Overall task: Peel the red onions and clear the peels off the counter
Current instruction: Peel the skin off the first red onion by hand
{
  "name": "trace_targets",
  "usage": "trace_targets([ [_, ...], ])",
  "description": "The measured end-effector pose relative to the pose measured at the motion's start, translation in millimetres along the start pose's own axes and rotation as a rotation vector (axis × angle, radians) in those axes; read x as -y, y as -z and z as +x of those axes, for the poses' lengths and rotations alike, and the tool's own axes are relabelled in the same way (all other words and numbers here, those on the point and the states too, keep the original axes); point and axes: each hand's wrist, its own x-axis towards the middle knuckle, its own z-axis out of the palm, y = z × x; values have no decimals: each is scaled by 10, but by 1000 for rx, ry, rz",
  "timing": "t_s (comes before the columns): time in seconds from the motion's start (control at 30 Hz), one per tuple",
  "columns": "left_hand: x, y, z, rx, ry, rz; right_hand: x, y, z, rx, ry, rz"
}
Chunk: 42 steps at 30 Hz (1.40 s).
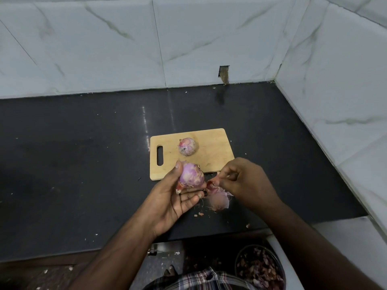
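My left hand (178, 193) cupped a red onion (191, 175) in a closed grip, just over the cutting board's (211, 149) near edge. My right hand (240, 181) pinched a peel (211, 184). A second onion (187, 146) sat on the board; loose peels (218, 200) lay on the dark surface (83, 153).

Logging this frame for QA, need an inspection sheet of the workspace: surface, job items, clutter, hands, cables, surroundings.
Surface: dark counter, wooden cutting board on it.
Job's things: one red onion on the board; second onion held above the board's near edge; loose peel on the counter.
Clutter: small peel scraps by the peel.
Hands: left hand grips the second onion; right hand pinches a peel strip.
Cables: nothing seen.
Surroundings: marbled wall tiles, a small hole in them; bin of peels below the counter.
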Motion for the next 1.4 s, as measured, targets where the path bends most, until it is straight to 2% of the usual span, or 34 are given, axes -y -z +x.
trace_targets([
  [0.1, -19, -17, 0, 6, 28, 8, 56, 16, -40, -8, 3, 165],
  [0.17, -25, -27, -2, 31, 43, 14, 158, 18, -83, 115, 5, 326],
  [0.23, -23, -49, -14, 64, 55, 41, 255, -49, -119, 213, 49, 354],
  [0.33, -26, -68, -30, 113, 76, 166, 318, -163, -134, 145, 86, 340],
  [0.47, -61, 38, -58, 116, 4, 212, 324, -116, -106, 104, 15, 506],
  [0.6, -90, 139, -94, 221, -164, 167, 326, -61, -75, 172, 11, 521],
  [0.73, -110, 109, -96, 165, -228, 185, 377, -5, -44, 225, -22, 545],
  [0.9, -72, 86, -92, 94, -227, 124, 397, -10, -57, 242, -37, 580],
  [1.03, -44, 58, -96, 86, -206, 85, 347, -86, -71, 174, 39, 388],
  [1.13, -33, 52, -110, 130, -176, 85, 327, -90, -51, 142, 15, 422],
  [1.27, -34, 64, -111, 129, -168, 71, 312, -22, -24, 242, -42, 559],
  [1.4, -25, 69, -104, 95, -182, 57, 336, -24, -12, 249, -49, 563],
])
